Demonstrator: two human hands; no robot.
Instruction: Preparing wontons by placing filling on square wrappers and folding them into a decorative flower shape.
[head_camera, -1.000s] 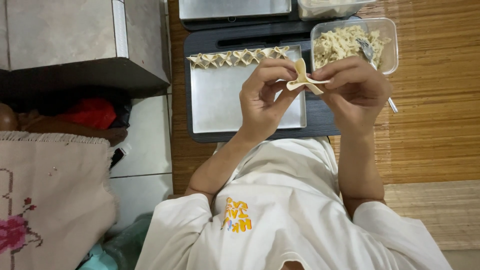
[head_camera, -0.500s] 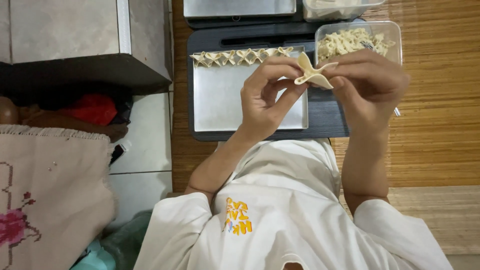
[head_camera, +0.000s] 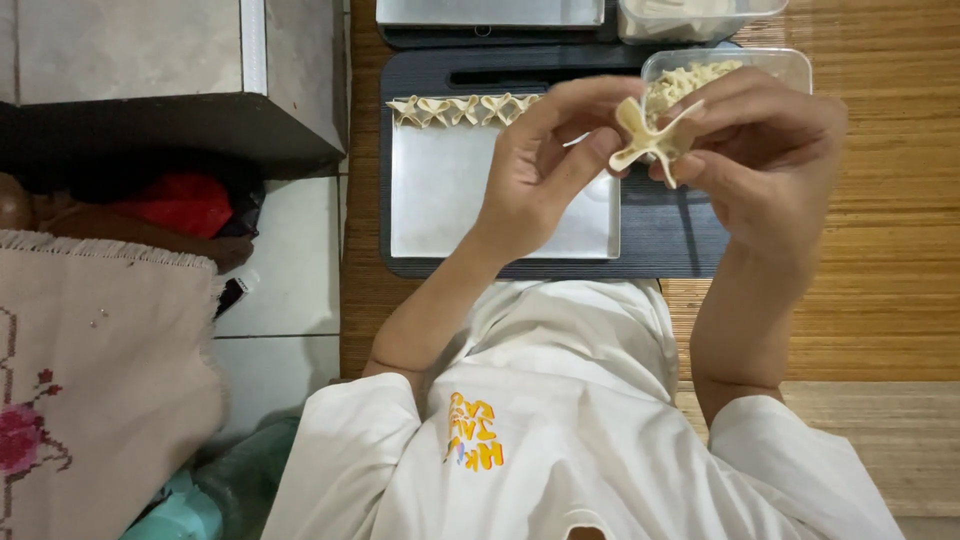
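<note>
Both hands (head_camera: 560, 165) (head_camera: 765, 150) pinching pale folded dumpling (head_camera: 648, 140), over smooth metal tray (head_camera: 450, 200)

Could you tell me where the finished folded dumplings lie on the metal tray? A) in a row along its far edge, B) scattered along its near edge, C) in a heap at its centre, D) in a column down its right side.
A: the folded dumplings form a single row along the far edge of the metal tray, whose other parts in view are bare.

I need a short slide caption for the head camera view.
Both hands, left hand and right hand, pinch a folded dumpling wrapper above a metal tray.
</note>
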